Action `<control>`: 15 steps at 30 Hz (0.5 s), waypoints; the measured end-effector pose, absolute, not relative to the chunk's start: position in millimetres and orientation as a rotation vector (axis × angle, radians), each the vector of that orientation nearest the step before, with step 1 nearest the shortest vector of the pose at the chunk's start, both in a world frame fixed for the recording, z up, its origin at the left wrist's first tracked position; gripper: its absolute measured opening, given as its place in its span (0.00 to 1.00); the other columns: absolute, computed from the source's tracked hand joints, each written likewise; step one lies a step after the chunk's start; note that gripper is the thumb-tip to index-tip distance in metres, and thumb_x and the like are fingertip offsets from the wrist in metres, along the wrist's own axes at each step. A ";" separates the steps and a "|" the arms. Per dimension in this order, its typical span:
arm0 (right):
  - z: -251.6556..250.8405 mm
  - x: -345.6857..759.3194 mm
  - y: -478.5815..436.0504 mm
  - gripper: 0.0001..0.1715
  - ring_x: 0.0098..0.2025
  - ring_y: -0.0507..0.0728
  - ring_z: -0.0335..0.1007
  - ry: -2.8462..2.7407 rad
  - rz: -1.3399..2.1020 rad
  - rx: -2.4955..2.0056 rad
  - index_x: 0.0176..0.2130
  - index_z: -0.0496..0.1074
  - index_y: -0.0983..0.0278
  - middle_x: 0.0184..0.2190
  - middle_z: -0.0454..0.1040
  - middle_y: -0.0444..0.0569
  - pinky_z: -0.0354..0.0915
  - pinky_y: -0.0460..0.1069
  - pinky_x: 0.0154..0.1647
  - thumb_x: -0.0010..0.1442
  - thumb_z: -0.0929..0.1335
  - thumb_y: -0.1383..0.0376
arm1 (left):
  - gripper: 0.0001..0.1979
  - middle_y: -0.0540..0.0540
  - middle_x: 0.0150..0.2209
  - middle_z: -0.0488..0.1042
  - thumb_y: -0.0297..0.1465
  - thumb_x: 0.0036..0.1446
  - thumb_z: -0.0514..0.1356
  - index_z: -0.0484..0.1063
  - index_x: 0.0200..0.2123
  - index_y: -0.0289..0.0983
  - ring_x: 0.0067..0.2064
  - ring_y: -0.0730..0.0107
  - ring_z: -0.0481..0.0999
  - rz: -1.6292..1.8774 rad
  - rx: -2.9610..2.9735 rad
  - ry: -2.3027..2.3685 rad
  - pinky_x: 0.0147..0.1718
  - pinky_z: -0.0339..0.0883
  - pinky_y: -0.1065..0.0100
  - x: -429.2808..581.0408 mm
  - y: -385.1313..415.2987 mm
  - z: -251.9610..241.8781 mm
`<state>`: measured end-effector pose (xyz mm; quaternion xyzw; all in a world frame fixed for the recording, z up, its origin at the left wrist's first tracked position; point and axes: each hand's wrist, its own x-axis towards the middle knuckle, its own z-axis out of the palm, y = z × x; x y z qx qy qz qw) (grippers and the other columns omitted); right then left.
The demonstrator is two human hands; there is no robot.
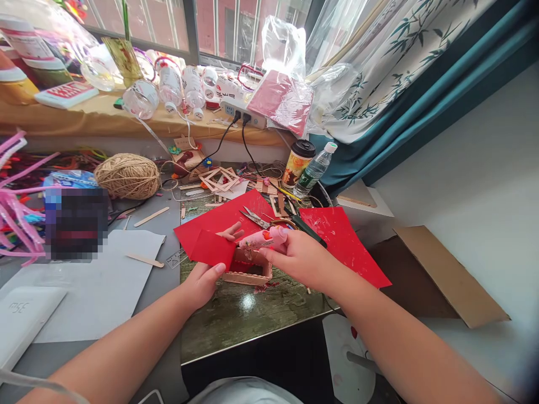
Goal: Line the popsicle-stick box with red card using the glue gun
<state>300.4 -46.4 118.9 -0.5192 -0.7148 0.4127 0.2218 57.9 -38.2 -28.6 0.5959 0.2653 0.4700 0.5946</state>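
My left hand (207, 280) holds a small piece of red paper (211, 248) at the left of a little wooden box (248, 276), its thumb on the paper's lower edge. The box is open at the top and stands on the dark green board (236, 325). My right hand (295, 252) is closed round a pink patterned tool (263, 238), held above the box with its tip towards the red piece. Behind the tool lie scissors (257, 219) on a large red sheet (227, 216). A second red sheet (349, 241) lies to the right.
A coffee cup (298, 163) and a water bottle (315, 170) stand at the back. Craft sticks and frames (219, 179) lie behind the red sheet. A twine ball (127, 176) and white paper (101, 280) are on the left, a cardboard box (455, 275) on the right.
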 end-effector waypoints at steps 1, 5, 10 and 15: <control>118.7 300.6 -46.5 0.15 0.51 0.64 0.83 -1.975 1.139 -1.442 0.53 0.84 0.48 0.45 0.87 0.44 0.76 0.58 0.56 0.68 0.73 0.58 | 0.28 0.39 0.75 0.61 0.53 0.67 0.58 0.70 0.63 0.44 0.77 0.40 0.56 1.110 1.362 0.614 0.74 0.52 0.36 57.8 -38.3 -28.6; 118.8 301.0 -47.0 0.14 0.51 0.64 0.83 -1.958 1.153 -1.448 0.52 0.84 0.49 0.44 0.87 0.44 0.76 0.58 0.56 0.68 0.73 0.58 | 0.27 0.39 0.76 0.59 0.51 0.67 0.60 0.69 0.63 0.45 0.77 0.39 0.55 1.141 1.328 0.590 0.73 0.52 0.35 57.8 -38.2 -28.6; 121.5 300.8 -48.2 0.17 0.51 0.62 0.84 -1.943 1.248 -1.396 0.55 0.83 0.49 0.49 0.86 0.42 0.78 0.55 0.53 0.69 0.71 0.59 | 0.29 0.39 0.76 0.60 0.53 0.65 0.61 0.69 0.63 0.46 0.77 0.37 0.56 1.120 1.338 0.586 0.73 0.53 0.33 58.8 -37.6 -26.0; 123.6 301.6 -50.4 0.18 0.53 0.62 0.83 -1.950 1.272 -1.418 0.57 0.82 0.50 0.51 0.86 0.43 0.77 0.58 0.57 0.70 0.70 0.60 | 0.29 0.38 0.75 0.61 0.51 0.66 0.61 0.68 0.65 0.46 0.77 0.37 0.56 1.122 1.299 0.573 0.72 0.54 0.33 59.5 -39.3 -25.7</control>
